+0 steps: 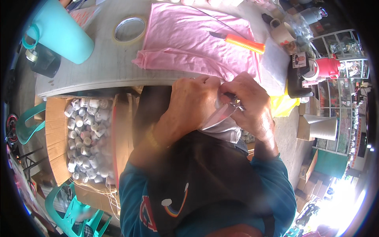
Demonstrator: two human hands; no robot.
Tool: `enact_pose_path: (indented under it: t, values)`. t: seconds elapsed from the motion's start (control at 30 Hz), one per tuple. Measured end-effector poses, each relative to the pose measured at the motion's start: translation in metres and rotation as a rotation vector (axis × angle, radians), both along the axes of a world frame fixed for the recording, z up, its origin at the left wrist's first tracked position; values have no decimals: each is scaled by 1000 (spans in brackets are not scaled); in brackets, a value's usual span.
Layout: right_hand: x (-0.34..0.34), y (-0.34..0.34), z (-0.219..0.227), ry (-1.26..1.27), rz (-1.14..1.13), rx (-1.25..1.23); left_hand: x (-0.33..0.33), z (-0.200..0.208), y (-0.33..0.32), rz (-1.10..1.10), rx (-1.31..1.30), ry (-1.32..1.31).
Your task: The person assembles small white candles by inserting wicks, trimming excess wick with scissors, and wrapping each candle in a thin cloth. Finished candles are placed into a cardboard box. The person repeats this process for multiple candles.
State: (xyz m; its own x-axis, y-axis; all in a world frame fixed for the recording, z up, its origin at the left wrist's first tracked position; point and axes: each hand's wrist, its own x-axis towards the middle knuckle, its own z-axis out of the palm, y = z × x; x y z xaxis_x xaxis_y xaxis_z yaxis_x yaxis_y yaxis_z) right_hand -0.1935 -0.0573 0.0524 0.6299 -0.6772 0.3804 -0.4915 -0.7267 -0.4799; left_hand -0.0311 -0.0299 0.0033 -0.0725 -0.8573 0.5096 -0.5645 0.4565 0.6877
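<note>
Hanging just off the near edge of the pale grey worktop [104, 73], the thin greyish-white cloth [224, 127] is clamped by the left hand's [193, 98] curled fingers; a small shiny silver metal piece [237, 103] is pinched in the right hand's [252, 104]. Tautness is best maintained.

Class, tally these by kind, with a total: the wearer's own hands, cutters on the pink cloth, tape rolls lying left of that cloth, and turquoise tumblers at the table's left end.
Hands: 2 (left hand, right hand)
Orange cutter on the pink cloth: 1
Tape roll: 1
Turquoise tumbler: 1
Total: 5
</note>
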Motion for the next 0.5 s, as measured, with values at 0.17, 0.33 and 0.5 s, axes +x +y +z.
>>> enact_pose_path:
  t: [0.17,0.33,0.5]
  values:
    - [-2,-1,-10,5,19,0,2,-2,0,-46,48,-6]
    - [-4,-8,-19,42,92,-115,1,-4,2,-44,67,-38]
    - [-6,-13,-20,-37,44,31,-3,-2,5,-21,101,-32]
